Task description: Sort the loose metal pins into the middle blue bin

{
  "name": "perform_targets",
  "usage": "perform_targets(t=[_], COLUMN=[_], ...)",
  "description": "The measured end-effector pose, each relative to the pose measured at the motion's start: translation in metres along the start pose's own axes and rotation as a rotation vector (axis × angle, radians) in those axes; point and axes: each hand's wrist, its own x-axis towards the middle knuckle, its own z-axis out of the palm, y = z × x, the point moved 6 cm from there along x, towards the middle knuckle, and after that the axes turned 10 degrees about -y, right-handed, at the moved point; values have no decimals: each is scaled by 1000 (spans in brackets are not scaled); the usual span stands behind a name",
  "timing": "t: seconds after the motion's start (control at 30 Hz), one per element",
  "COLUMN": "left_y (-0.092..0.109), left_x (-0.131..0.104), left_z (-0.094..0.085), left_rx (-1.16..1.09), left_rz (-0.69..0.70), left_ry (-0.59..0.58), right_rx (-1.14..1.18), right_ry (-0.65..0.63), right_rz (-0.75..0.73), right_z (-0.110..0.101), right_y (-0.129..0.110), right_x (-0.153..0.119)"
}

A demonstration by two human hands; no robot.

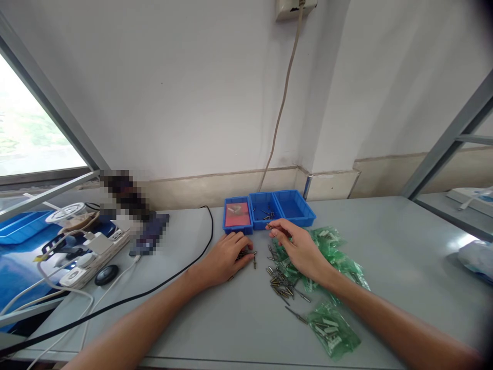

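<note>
My left hand point(227, 258) rests on the table, curled around several thin metal bits point(248, 253) whose ends stick out between thumb and fingers. My right hand point(298, 246) is raised near the blue bins, thumb and fingertips pinching one small metal bit point(269, 226). A loose pile of similar bits point(283, 285), silver with brass-coloured parts, lies below the right hand. Green plastic bags point(339, 257) of parts lie under and beyond the right forearm; another green bag point(333, 329) is nearer the front edge. Metal bits point(268, 213) also lie in the middle blue bin point(262, 197).
At the left, a blue bin point(238, 231) has a pink sheet and a small clear bag inside. The right-hand blue bin point(296, 205) adjoins the middle one. A black cable point(154, 289) crosses the table beside a power strip point(77, 272), a black round object point(107, 275) and a phone-like device point(152, 234).
</note>
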Motion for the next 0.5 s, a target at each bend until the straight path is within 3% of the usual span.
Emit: perform_targets(t=[0.5], left_y=[-1], left_x=[0], left_z=[2], left_rx=[2], left_rz=[-2], left_ry=[2], right_rx=[14], right_ry=[-9], right_rz=[-11], right_z=[2], right_y=[1], right_x=[0])
